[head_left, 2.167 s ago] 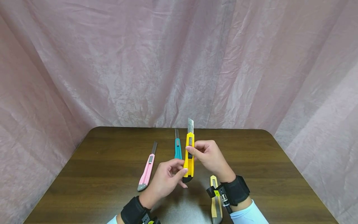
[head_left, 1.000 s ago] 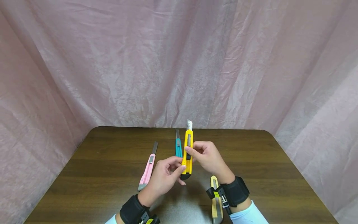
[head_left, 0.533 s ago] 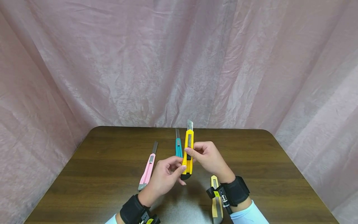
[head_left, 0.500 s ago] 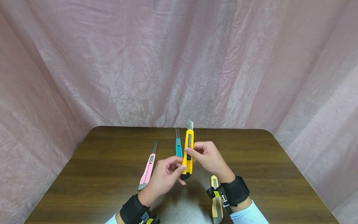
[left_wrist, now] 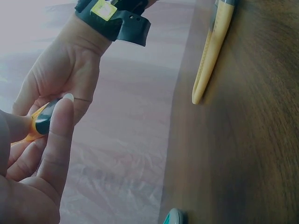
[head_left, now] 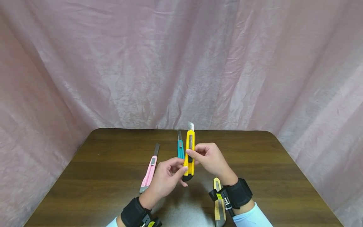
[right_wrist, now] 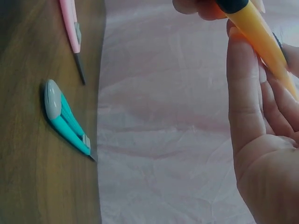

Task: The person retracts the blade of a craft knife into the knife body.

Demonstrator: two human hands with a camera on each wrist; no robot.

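Note:
Upright above the table, a yellow utility knife (head_left: 190, 142) is held by both hands, with a short length of blade out at the top. My left hand (head_left: 165, 178) pinches its lower end, just above the black end cap, which shows between thumb and finger in the left wrist view. Higher up, my right hand (head_left: 210, 159) grips the body, thumb across the front at the dark slider. In the right wrist view its fingers (right_wrist: 245, 88) lie along the back of the orange-looking handle (right_wrist: 259, 37).
Three more utility knives lie on the brown table (head_left: 269, 176): a pink one (head_left: 148, 173) at left and a teal one (head_left: 180, 149) behind, both with blades out, and a pale yellow one (head_left: 219, 212) under the right wrist. A pink curtain (head_left: 170, 63) hangs behind.
The yellow utility knife's blade sticks out less than 2.2 seconds ago, its slider lower along the body. The knife has shifted slightly left. Both hands keep their hold.

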